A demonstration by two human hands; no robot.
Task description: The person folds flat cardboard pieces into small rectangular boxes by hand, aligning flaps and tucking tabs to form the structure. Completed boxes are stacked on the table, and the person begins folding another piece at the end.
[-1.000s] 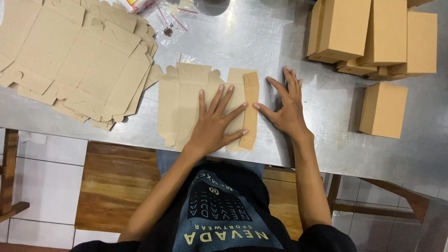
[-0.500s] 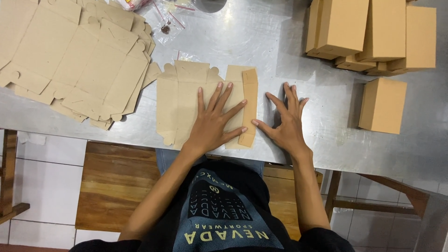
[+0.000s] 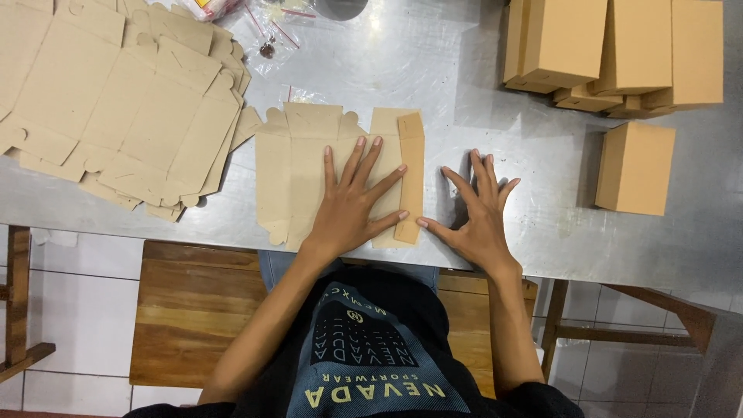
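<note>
A flat tan cardboard box blank (image 3: 290,170) lies on the metal table (image 3: 433,85) in front of me, its right flap folded over. My left hand (image 3: 352,205) presses flat on the blank, fingers spread. My right hand (image 3: 472,213) rests flat on the bare table just right of the blank, with its thumb tip touching the folded flap's lower edge. Neither hand grips anything.
A spread pile of unfolded blanks (image 3: 116,101) covers the table's left. Several assembled tan boxes (image 3: 611,46) are stacked at the top right, one single box (image 3: 636,168) below them. Clear plastic bags (image 3: 267,23) lie at the top. A wooden bench (image 3: 201,310) stands under me.
My right hand has slid right, off the folded flap and onto the bare table. My left hand has stayed pressed on the blank.
</note>
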